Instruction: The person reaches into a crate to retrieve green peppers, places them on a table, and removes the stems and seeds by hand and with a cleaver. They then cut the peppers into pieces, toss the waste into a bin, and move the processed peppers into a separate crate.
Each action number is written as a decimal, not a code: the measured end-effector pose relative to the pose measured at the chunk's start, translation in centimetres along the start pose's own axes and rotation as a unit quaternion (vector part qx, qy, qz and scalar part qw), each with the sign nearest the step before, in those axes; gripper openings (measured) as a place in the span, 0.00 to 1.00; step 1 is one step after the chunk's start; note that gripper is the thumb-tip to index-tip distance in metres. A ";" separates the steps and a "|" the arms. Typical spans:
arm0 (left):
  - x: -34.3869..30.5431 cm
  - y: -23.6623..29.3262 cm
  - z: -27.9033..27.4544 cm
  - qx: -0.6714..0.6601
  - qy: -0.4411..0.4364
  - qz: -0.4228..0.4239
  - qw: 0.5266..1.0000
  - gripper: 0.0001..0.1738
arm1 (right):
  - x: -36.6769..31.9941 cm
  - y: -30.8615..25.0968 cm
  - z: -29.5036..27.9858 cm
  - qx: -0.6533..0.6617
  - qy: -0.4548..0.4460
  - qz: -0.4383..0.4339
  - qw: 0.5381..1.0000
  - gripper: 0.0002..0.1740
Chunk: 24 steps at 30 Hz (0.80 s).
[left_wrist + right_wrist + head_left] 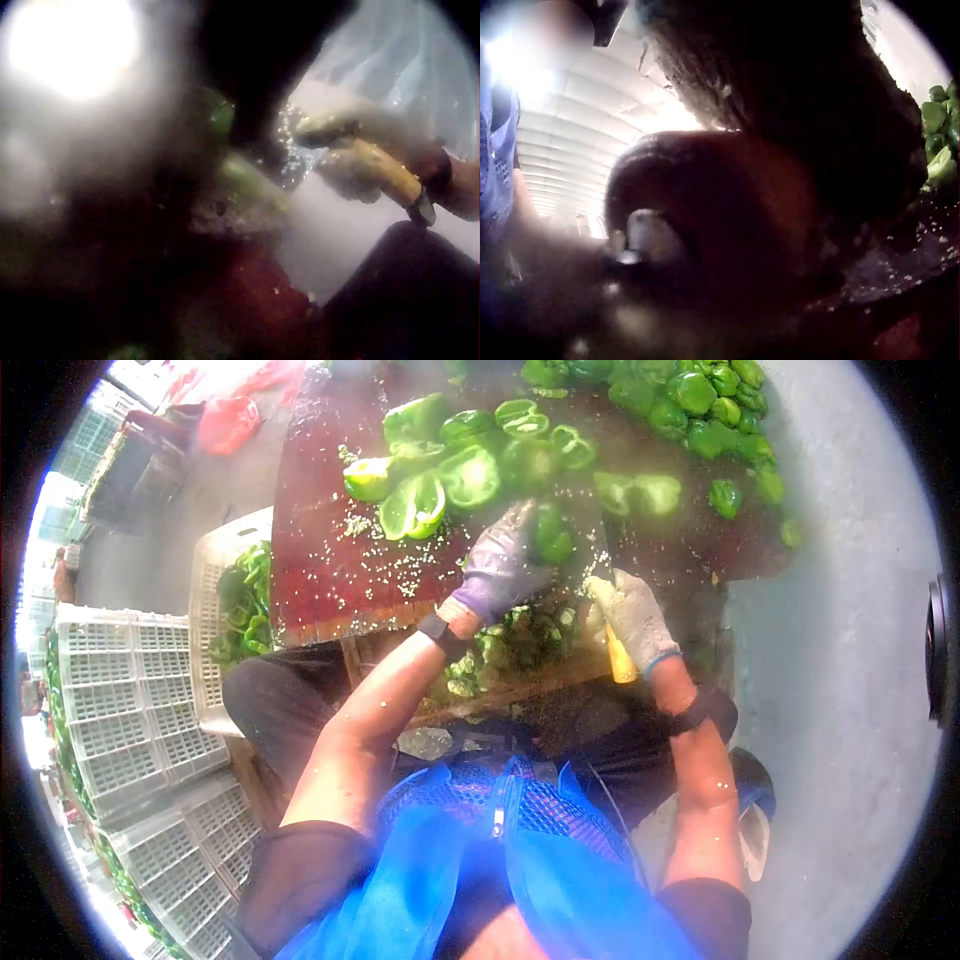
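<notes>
In the head view my left hand (497, 567), in a purple-grey glove, holds a green bell pepper (553, 537) over the front edge of the dark red board (320, 575). My right hand (636, 612), in a cream glove, grips a knife by its yellow handle (622, 660). The knife's blade rises from that fist, seed-flecked, close beside the pepper. From the left wrist view, the yellow handle (394, 176) shows in the right fist. Cut pepper halves (470, 475) lie on the board beyond my left hand, among scattered white seeds. The right wrist view is mostly dark.
Whole green peppers (690, 395) are heaped at the board's far right. Seedy pepper cores (520, 645) fill a space below the board's front edge, between the knees. A white crate (205, 575) of green peppers stands at the left, near stacked white crates (125, 690).
</notes>
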<state>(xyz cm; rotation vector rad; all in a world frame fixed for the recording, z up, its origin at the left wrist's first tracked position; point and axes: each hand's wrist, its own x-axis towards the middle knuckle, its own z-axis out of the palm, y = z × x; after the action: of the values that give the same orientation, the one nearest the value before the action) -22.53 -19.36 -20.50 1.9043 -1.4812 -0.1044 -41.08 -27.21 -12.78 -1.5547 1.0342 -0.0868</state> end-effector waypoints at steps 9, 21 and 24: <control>2.0 2.5 -2.8 0.116 -0.129 -0.037 0.984 0.49 | 3.0 -0.6 -1.3 -0.051 -0.098 0.053 0.992 0.17; 3.9 -4.6 1.7 -0.070 -0.028 -0.299 0.951 0.38 | 6.9 1.4 -1.5 0.333 -0.154 0.137 0.920 0.13; 4.5 -2.4 0.5 -0.139 0.046 -0.371 0.917 0.36 | 7.1 0.5 -1.8 0.313 -0.119 0.044 0.941 0.12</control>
<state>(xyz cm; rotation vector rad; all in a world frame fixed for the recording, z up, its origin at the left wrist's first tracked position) -19.31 -23.30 -20.70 2.0892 -0.5732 -0.5326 -38.15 -33.11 -16.07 -0.9112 0.7773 -0.1460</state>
